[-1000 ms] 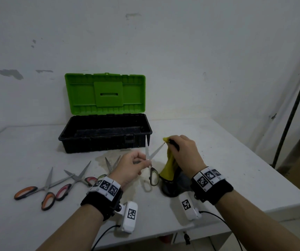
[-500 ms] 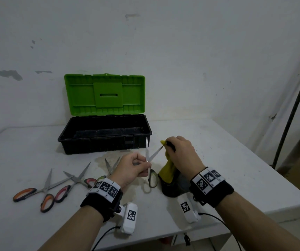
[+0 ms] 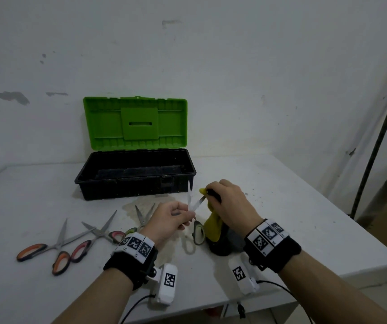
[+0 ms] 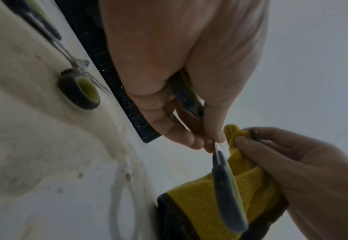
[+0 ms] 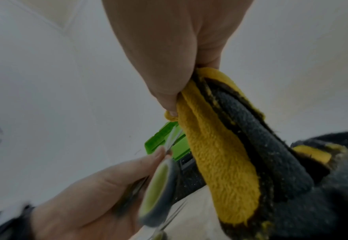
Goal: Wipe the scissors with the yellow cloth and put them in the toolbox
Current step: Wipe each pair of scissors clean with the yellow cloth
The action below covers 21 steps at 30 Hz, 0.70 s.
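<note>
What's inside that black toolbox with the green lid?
The toolbox stands open and the part of its dark floor in view shows no tools, only pale specks. Its front wall hides the near strip of the floor, so something flat could lie there unseen.

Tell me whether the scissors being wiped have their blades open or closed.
Open. In the head view the held scissors show two blades spread in a V above the left hand; the right hand pinches the yellow cloth on one.

Bare workroom: toolbox (image 3: 136, 174), scuffed wall (image 3: 211, 54)
</note>
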Each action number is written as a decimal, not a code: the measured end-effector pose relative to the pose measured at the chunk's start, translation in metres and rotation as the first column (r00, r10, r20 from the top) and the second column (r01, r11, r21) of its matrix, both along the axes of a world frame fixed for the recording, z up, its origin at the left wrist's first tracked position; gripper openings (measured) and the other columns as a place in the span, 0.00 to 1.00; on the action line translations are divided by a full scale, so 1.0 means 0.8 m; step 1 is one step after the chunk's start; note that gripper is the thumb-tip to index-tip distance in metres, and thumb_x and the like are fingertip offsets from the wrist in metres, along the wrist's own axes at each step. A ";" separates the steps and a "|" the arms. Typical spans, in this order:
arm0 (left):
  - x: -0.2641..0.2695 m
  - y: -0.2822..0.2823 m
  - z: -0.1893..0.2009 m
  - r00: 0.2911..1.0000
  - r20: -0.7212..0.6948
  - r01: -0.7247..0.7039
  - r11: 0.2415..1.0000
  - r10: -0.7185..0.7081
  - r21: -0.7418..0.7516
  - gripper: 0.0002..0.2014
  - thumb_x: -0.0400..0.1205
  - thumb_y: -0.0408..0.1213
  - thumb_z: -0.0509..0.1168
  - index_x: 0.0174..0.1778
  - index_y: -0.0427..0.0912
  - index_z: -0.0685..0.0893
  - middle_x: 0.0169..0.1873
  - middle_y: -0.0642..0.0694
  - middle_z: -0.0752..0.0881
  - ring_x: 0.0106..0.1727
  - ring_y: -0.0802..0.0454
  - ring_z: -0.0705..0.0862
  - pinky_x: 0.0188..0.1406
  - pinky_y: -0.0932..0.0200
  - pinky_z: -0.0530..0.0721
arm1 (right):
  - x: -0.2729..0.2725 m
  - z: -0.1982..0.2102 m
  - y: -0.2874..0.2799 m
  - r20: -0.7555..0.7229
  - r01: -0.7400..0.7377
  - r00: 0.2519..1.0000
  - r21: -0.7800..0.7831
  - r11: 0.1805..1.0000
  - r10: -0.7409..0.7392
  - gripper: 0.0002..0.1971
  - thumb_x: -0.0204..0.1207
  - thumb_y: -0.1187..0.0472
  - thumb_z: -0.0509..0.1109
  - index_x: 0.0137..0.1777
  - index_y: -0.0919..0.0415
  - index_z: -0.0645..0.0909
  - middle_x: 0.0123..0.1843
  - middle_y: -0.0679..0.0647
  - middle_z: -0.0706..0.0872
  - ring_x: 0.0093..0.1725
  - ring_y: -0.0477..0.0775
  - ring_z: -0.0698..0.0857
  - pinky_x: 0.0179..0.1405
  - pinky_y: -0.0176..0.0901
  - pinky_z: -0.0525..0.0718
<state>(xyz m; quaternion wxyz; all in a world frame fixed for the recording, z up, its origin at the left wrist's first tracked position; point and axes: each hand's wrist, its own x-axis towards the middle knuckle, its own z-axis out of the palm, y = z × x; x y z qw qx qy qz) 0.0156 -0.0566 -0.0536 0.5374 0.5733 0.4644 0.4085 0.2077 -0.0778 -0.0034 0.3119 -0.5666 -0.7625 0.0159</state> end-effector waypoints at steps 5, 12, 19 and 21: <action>0.006 -0.004 0.001 0.993 0.101 0.063 0.997 -0.059 -0.033 0.09 0.81 0.29 0.72 0.56 0.32 0.88 0.47 0.32 0.92 0.46 0.46 0.92 0.46 0.58 0.91 | -0.016 -0.015 -0.012 0.087 -0.085 0.992 -0.062 0.995 0.090 0.09 0.82 0.57 0.66 0.58 0.53 0.84 0.49 0.51 0.80 0.46 0.55 0.82 0.45 0.50 0.83; 0.001 -0.006 0.000 0.996 0.075 0.053 0.999 -0.052 -0.009 0.05 0.80 0.27 0.73 0.51 0.33 0.88 0.44 0.34 0.92 0.45 0.43 0.93 0.45 0.57 0.91 | 0.009 -0.003 0.007 -0.037 0.120 0.992 -0.015 0.993 -0.121 0.10 0.84 0.55 0.66 0.57 0.58 0.85 0.48 0.54 0.81 0.44 0.56 0.83 0.46 0.53 0.85; 0.005 -0.002 0.003 0.994 0.105 0.042 0.999 -0.039 -0.032 0.08 0.81 0.29 0.73 0.54 0.31 0.87 0.43 0.37 0.91 0.40 0.50 0.92 0.41 0.60 0.89 | -0.016 -0.026 -0.017 0.049 -0.099 0.994 -0.054 0.994 0.102 0.08 0.81 0.59 0.66 0.58 0.53 0.83 0.49 0.51 0.80 0.45 0.55 0.82 0.45 0.54 0.84; 0.004 -0.002 0.003 0.992 0.117 0.042 0.998 -0.037 -0.047 0.09 0.80 0.29 0.73 0.54 0.30 0.87 0.42 0.37 0.92 0.40 0.50 0.92 0.41 0.59 0.89 | -0.009 -0.027 -0.013 -0.020 -0.050 0.999 -0.044 0.998 0.049 0.09 0.82 0.59 0.66 0.58 0.53 0.84 0.49 0.51 0.81 0.45 0.54 0.82 0.45 0.52 0.84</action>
